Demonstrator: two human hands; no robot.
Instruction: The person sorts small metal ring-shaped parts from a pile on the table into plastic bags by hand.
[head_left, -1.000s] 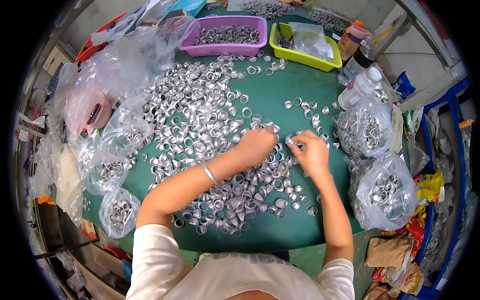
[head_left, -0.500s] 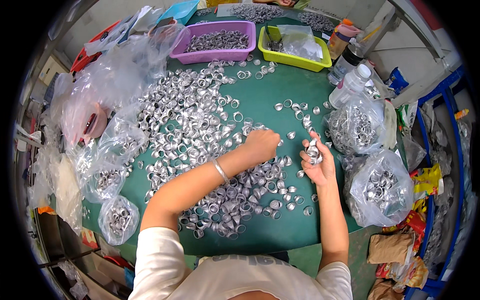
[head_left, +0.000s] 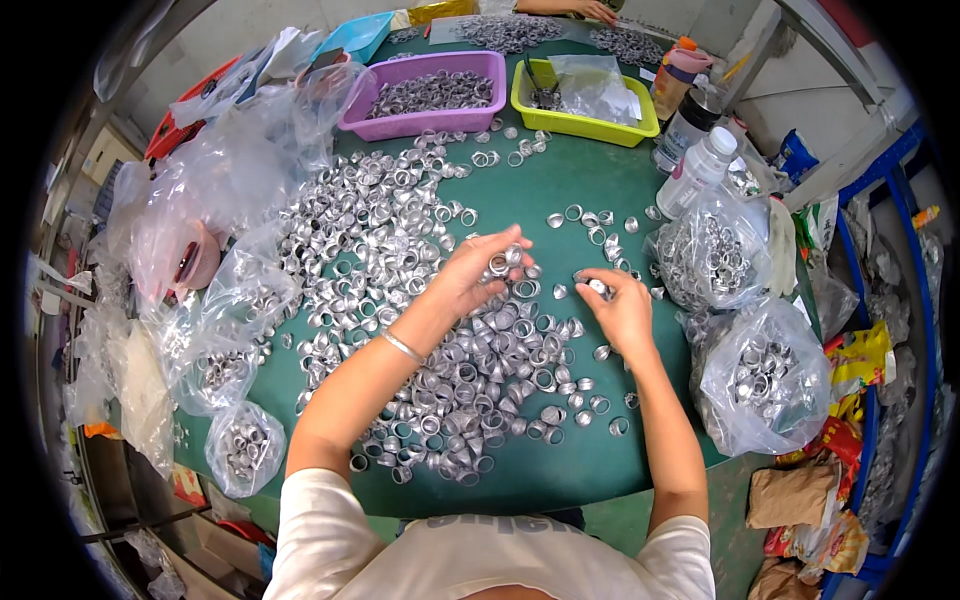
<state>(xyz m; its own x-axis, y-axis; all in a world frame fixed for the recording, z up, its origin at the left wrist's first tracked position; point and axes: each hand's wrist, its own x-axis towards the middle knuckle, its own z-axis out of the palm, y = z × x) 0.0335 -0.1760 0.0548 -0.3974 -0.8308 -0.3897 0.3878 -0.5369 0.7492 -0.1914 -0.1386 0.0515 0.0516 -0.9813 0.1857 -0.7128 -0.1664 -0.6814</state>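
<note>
A broad heap of silver metal rings spreads over the green table, with some scattered to its right. My left hand, a silver bangle on its wrist, is over the heap's right part with its fingers curled round a few rings. To its right, across a narrow gap, my right hand is closed with the back of the hand upward. Rings show at its fingertips; how many it holds is hidden.
A purple tub of rings and a yellow-green tray stand at the back. Clear bags of rings and bottles line the right side. Plastic bags crowd the left. Another person's hand rests at the far edge.
My left hand has moved left, turning so that rings show in its fingers. The right hand has shifted slightly left and turned over from palm up. The other person's hand has moved right.
</note>
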